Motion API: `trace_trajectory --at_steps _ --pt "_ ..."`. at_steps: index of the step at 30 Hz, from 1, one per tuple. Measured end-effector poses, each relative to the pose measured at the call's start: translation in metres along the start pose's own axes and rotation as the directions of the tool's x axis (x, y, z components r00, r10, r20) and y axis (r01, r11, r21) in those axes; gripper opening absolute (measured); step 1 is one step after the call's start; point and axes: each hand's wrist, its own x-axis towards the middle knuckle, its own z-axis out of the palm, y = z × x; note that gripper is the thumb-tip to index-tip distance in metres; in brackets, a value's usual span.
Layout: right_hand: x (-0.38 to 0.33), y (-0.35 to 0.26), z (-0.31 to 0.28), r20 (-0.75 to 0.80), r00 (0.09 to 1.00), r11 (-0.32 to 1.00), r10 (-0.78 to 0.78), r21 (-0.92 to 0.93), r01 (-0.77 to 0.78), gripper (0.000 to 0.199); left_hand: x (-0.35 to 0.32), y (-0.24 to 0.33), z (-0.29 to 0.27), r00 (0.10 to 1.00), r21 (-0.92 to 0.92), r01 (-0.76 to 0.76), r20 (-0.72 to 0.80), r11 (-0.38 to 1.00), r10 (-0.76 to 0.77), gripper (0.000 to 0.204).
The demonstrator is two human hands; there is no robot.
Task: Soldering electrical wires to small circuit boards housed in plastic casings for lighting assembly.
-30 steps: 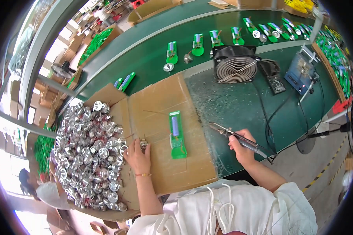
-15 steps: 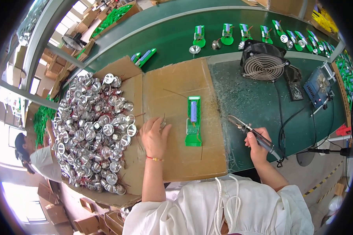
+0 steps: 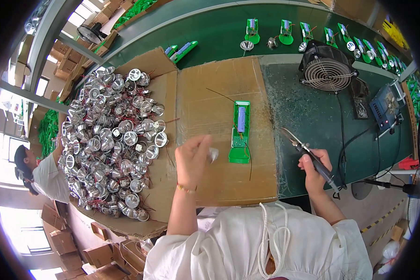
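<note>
My left hand (image 3: 191,161) is over the cardboard work surface (image 3: 214,186), its fingers closed on a small silver reflector cup (image 3: 213,155) that is blurred and partly hidden by the hand. To its right lies a green plastic flashlight housing (image 3: 239,154), holding a blue cylindrical battery (image 3: 241,119), a small circuit board and thin wires. My right hand (image 3: 315,167) grips a soldering iron (image 3: 321,169) by its dark handle. The iron's metal tip points up and left, over the green tabletop, apart from the housing.
A big heap of silver reflector cups (image 3: 112,144) with red wires fills a cardboard box at left. Ahead, similar green housings (image 3: 286,32) stand in a row on a green belt. A black fan (image 3: 329,70) and a blue soldering station (image 3: 382,109) sit at right. Another person (image 3: 44,175) is at far left.
My left hand has lifted and turned, with the silver cup now showing beside its fingers. My right hand still grips the iron. The whole view has shifted slightly.
</note>
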Motion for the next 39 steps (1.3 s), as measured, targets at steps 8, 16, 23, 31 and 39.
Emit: trace_trajectory --at_steps 8,16,23,31,39 --pt "-0.014 -0.012 0.035 0.312 0.949 0.996 0.033 0.065 -0.056 0.019 -0.010 -0.043 0.037 0.887 0.176 -0.462 0.111 0.869 0.448 0.011" --pt "-0.006 -0.015 0.058 0.267 0.952 0.972 0.150 0.138 -0.192 0.016 -0.003 -0.040 0.043 0.927 0.246 -0.374 0.095 0.894 0.362 0.014" --pt "-0.001 -0.017 0.059 0.249 0.939 0.949 0.236 0.149 -0.278 0.015 -0.001 -0.043 0.046 0.919 0.264 -0.393 0.088 0.881 0.383 0.016" --pt "-0.004 -0.021 0.047 0.188 0.960 0.947 0.207 0.208 -0.245 0.018 -0.001 -0.038 0.048 0.937 0.269 -0.348 0.110 0.898 0.331 0.017" --pt "0.018 -0.010 0.013 -0.061 0.899 0.901 -0.433 -0.072 0.429 0.020 -0.002 -0.034 0.044 0.945 0.299 -0.328 0.124 0.896 0.304 0.017"
